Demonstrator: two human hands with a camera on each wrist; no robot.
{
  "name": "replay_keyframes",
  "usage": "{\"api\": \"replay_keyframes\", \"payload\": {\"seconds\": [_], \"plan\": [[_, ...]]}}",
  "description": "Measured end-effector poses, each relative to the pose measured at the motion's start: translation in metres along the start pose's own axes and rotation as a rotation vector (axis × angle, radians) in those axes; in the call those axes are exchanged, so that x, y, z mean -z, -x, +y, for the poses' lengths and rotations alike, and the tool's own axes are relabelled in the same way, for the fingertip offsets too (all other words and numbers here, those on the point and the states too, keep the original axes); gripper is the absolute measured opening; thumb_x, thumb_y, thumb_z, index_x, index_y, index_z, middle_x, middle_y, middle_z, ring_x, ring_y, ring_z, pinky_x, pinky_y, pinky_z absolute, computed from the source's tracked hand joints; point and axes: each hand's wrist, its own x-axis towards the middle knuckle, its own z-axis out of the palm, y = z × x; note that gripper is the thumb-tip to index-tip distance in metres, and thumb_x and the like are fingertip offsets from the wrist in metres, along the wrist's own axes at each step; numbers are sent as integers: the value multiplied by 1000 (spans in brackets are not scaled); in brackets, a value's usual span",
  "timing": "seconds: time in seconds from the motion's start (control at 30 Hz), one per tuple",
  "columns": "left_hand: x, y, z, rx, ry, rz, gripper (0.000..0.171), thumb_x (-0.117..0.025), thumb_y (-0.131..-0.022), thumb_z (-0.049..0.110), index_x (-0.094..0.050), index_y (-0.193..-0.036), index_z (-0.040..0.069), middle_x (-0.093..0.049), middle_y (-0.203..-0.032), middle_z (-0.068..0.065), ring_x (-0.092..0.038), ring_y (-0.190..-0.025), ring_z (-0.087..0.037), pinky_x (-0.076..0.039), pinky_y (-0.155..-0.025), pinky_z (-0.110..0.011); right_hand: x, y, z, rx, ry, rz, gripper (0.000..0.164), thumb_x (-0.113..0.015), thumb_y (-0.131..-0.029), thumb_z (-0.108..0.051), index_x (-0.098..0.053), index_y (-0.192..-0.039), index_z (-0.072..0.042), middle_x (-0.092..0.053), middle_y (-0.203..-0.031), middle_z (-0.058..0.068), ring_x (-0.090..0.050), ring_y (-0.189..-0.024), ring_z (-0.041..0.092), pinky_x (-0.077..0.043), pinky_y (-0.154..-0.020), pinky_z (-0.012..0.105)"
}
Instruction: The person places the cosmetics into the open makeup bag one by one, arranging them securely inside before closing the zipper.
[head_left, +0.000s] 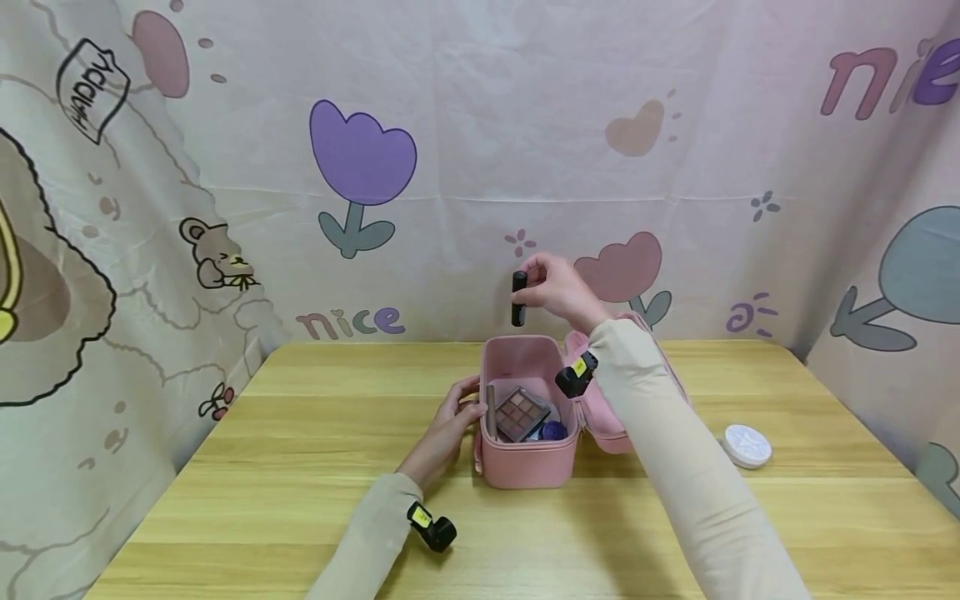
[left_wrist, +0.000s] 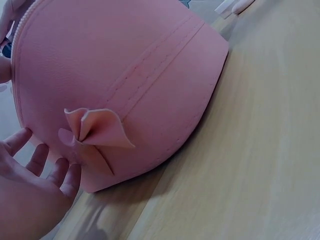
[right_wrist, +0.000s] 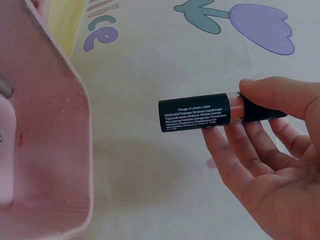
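My right hand (head_left: pixel 558 287) pinches a black lipstick tube (right_wrist: pixel 195 112) with a clear band round its middle, its printed label facing the right wrist camera. In the head view the lipstick stands upright, raised above the far end of a pink makeup case (head_left: pixel 528 467). The case is unzipped, its lid folded over to the right behind my right sleeve. My left hand (head_left: pixel 450 425) touches the case's left outer wall, fingertips beside a pink bow (left_wrist: pixel 100 130). Inside lie an eyeshadow palette (head_left: pixel 519 414), a slim brownish stick (head_left: pixel 491 410) and a round blue-lidded item (head_left: pixel 553 431).
A round white compact (head_left: pixel 747 446) with a star pattern sits on the wooden table (head_left: pixel 315 450), right of the case. Behind the table hangs a printed cloth backdrop (head_left: pixel 465 108). The open lid (head_left: pixel 607 421) stands between the case and the compact.
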Motion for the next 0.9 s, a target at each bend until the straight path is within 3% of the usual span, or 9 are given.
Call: {"api": "replay_keyframes", "payload": {"seconds": [0.33,0.57,0.9], "plan": [[1,-2,-2,-9,-6,-16,58,-52,-91,10,-31,-144,-2,-32,-143,-25,-39,-125,-39,-37,-94,-36,-14,-7,10,-8,18,-38,33,-68,-81,5,-54,-111,5,-59,-90,11,-57,-78,17,-53,-73,29],[3,-1,-1,-4,-1,-11,60,-53,-90,11,-31,-145,0,-32,-143,-25,-41,-121,-37,-40,-86,-32,-22,-11,11,-3,40,-56,31,-66,-83,4,-54,-111,5,-57,-91,13,-57,-80,21,-53,-81,41],[2,-2,0,-3,4,-17,62,-53,-89,11,-30,-145,-1,-31,-143,-26,-41,-121,-36,-39,-88,-33,-29,-17,20,0,103,-69,30,-66,-83,2,-55,-111,6,-61,-92,15,-59,-83,25,-50,-80,37]]}}
